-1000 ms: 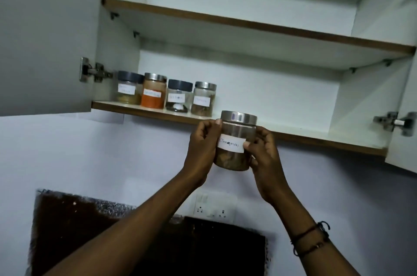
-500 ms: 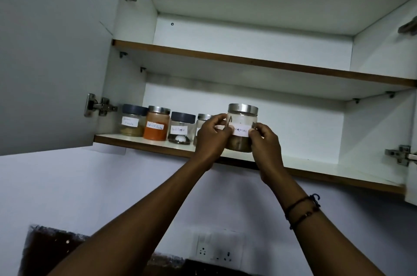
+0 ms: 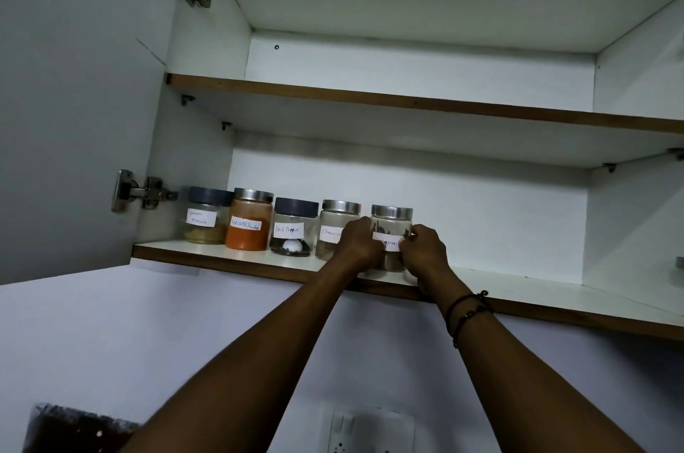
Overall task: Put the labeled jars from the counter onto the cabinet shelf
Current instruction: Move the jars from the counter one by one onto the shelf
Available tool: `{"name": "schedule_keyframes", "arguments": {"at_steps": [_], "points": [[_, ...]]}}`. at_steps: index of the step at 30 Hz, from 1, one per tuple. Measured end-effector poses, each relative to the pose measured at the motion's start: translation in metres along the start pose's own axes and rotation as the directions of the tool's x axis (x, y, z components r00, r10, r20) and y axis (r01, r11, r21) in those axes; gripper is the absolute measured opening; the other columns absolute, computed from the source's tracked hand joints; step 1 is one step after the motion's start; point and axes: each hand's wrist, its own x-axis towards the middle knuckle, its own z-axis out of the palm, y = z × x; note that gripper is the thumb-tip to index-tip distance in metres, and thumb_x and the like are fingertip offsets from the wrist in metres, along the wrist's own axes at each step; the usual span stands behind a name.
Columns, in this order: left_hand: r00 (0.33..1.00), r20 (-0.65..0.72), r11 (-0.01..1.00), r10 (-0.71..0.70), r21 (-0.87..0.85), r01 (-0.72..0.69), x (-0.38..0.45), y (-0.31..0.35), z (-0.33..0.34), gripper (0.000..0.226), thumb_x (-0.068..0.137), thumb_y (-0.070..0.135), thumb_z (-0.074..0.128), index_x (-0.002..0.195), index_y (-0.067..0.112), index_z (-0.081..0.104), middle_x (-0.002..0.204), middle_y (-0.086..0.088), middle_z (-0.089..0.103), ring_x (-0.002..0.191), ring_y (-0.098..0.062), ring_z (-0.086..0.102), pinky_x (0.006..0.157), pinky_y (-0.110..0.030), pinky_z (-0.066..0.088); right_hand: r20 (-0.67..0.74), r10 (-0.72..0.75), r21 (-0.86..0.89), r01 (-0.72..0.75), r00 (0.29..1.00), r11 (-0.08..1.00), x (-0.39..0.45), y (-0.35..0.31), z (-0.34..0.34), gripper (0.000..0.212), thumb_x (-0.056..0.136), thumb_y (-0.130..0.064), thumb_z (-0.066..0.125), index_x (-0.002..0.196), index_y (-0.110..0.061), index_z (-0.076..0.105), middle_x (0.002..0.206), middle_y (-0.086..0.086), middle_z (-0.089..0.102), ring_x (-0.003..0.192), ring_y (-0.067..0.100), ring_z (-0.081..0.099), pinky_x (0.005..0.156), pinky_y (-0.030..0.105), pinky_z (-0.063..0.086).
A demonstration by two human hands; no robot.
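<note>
Both hands reach up into an open white wall cabinet with brown-edged shelves. The left hand (image 3: 361,241) and the right hand (image 3: 422,251) each close their grip on opposite sides of a clear glass jar with a silver metal lid and a white handwritten label (image 3: 391,227), which stands upright on the lower cabinet shelf (image 3: 229,256), near its front edge. The fingers cover part of the label, so its writing cannot be read in full; brownish contents show in the jar's lower part.

This jar is the rightmost of a row of five. Just to its left stands a clear silver-lidded jar of pale contents (image 3: 335,230), partly hidden by the left hand. Further left come a clear dark-lidded jar labelled black pepper (image 3: 294,227), a silver-lidded jar of orange-red powder (image 3: 250,221), and, at the far left, a dark-lidded jar labelled masala (image 3: 203,217) beside the cabinet's side wall.

Dark thread bracelets (image 3: 468,310) circle the right wrist. The upper shelf (image 3: 407,103) runs above the row. A metal hinge (image 3: 142,191) holds the open cabinet door (image 3: 74,82) at the left. A white wall socket (image 3: 370,430) shows below between the forearms.
</note>
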Motion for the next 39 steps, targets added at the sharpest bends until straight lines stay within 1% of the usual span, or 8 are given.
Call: {"name": "schedule_keyframes", "arguments": {"at_steps": [5,10,13,16,18,23,32,39], "points": [[0.994,0.113,0.996,0.000,0.093,-0.010,0.010,-0.004,0.004,0.038,0.082,0.004,0.068,0.119,0.002,0.062,0.118,-0.017,0.067,0.109,-0.031,0.064,0.094,-0.044,0.055,0.167,0.014,0.009,-0.016,0.986,1.000,0.011,0.005,0.003,0.030,0.086,-0.005,0.055,0.115,-0.002,0.061,0.117,0.020,0.065,0.107,0.037,0.063,0.089,0.041,0.052],[0.996,0.092,0.986,0.004,0.168,-0.019,0.004,-0.005,0.004,0.010,0.082,0.007,0.069,0.087,0.008,0.061,0.108,-0.017,0.068,0.090,-0.024,0.061,0.056,-0.023,0.038,0.140,0.039,-0.005,-0.039,0.989,0.999,0.004,0.005,0.001,0.014,0.084,-0.001,0.054,0.096,-0.001,0.061,0.106,0.019,0.065,0.097,0.034,0.062,0.078,0.038,0.053],[0.999,0.011,0.982,0.049,0.185,-0.050,-0.005,-0.004,0.003,0.012,0.086,0.015,0.066,0.081,0.010,0.056,0.105,-0.016,0.066,0.089,-0.025,0.058,0.061,-0.026,0.033,0.046,-0.001,-0.042,0.003,0.999,0.999,-0.009,0.002,-0.005,0.014,0.086,-0.005,0.054,0.073,-0.011,0.051,0.088,0.010,0.058,0.084,0.028,0.054,0.054,0.024,0.037],[0.987,-0.077,0.986,0.141,0.098,-0.133,-0.024,-0.004,-0.001,0.013,0.091,0.019,0.063,0.095,0.006,0.064,0.106,-0.010,0.069,0.094,-0.021,0.061,0.071,-0.025,0.040,-0.026,-0.113,0.014,0.114,0.993,0.993,-0.033,-0.001,-0.015,0.023,0.086,-0.005,0.055,0.107,0.000,0.064,0.110,0.013,0.066,0.102,0.030,0.061,0.080,0.029,0.047],[0.974,-0.113,0.980,0.195,-0.021,-0.199,-0.045,-0.003,-0.006,0.024,0.093,0.021,0.062,0.114,0.010,0.068,0.113,-0.001,0.070,0.099,-0.012,0.064,0.075,-0.012,0.043,-0.073,-0.136,0.163,0.147,0.988,0.976,-0.059,-0.001,-0.021,0.031,0.088,-0.011,0.057,0.119,-0.010,0.064,0.120,0.003,0.067,0.109,0.019,0.062,0.090,0.027,0.048],[0.923,-0.082,0.911,0.375,-0.153,-0.384,-0.116,-0.016,-0.005,0.022,0.097,0.022,0.061,0.115,0.014,0.069,0.109,0.005,0.071,0.099,0.000,0.065,0.080,-0.009,0.050,-0.074,-0.203,0.367,0.216,0.976,0.905,-0.134,0.028,-0.028,0.024,0.090,-0.014,0.061,0.106,-0.031,0.065,0.103,-0.017,0.067,0.096,-0.006,0.062,0.076,0.004,0.046],[0.985,0.156,0.965,0.067,-0.260,-0.025,-0.263,-0.116,0.054,0.024,0.098,0.026,0.056,0.117,0.021,0.070,0.114,0.013,0.071,0.104,0.004,0.065,0.082,-0.008,0.049,0.134,0.082,0.377,-0.127,0.988,0.917,-0.261,0.138,0.024,0.024,0.090,-0.013,0.061,0.113,-0.019,0.065,0.108,-0.009,0.069,0.095,-0.005,0.063,0.079,0.008,0.048],[0.938,0.325,0.985,-0.118,-0.079,0.151,-0.389,-0.212,0.102,0.023,0.098,0.008,0.056,0.117,0.009,0.069,0.112,-0.006,0.072,0.104,-0.015,0.067,0.090,-0.028,0.054,0.249,0.314,0.060,-0.338,0.916,0.939,-0.394,0.242,0.094,0.033,0.093,-0.013,0.054,0.125,-0.015,0.060,0.123,0.006,0.061,0.106,0.016,0.062,0.095,0.030,0.051]]}}
